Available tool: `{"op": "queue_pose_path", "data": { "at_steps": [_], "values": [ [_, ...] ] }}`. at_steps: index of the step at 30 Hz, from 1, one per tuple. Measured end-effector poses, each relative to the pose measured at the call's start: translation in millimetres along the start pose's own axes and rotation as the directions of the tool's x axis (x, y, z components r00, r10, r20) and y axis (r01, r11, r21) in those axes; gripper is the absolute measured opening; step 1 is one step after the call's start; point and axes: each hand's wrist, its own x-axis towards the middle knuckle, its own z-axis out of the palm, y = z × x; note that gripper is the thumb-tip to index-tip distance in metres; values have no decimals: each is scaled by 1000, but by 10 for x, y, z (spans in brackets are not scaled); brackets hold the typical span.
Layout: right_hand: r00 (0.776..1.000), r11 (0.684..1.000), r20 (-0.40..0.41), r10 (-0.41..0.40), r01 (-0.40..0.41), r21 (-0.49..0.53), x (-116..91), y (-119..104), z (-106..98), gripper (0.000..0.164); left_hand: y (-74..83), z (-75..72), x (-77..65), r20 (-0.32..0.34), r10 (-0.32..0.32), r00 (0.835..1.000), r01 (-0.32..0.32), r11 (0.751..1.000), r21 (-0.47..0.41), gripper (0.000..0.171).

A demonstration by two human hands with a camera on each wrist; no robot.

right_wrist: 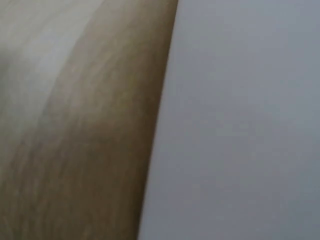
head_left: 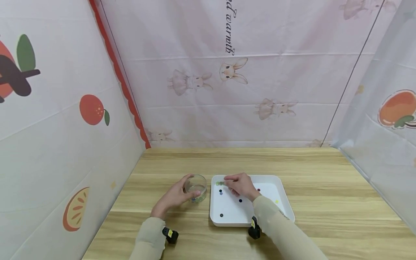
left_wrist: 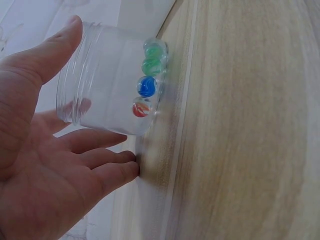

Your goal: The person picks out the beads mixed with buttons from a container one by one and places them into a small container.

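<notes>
In the head view my left hand (head_left: 177, 194) holds a clear jar (head_left: 195, 185) upright on the table, left of a white tray (head_left: 232, 218). The left wrist view shows thumb and fingers around the jar's ribbed neck end. At its bottom lie several marbles: green marbles (left_wrist: 151, 66), a blue marble (left_wrist: 146, 86) and a red-and-clear marble (left_wrist: 142, 107). My right hand (head_left: 241, 185) reaches over the tray, bent fingertips right at a short row of green marbles (head_left: 217, 183) in the back left corner. I cannot tell whether they pinch one.
Small round dark pieces (head_left: 240, 200) are scattered in the tray, with a blue one (head_left: 221, 193), a red one (head_left: 259, 190) and a yellow one (head_left: 277, 201). The right wrist view holds only the tray's wall (right_wrist: 235, 125) and the wooden table (right_wrist: 85, 140). Printed cloths (head_left: 208, 126) enclose the table.
</notes>
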Motion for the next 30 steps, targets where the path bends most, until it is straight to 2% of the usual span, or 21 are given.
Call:
{"op": "queue_pose_path", "data": {
  "at_steps": [30],
  "values": [
    [999, 998, -18, -30, 29, -55, 34, 84, 70, 20, 30, -21, -34, 12, -14, 1000, 14, 1000, -25, 91]
  ]
}}
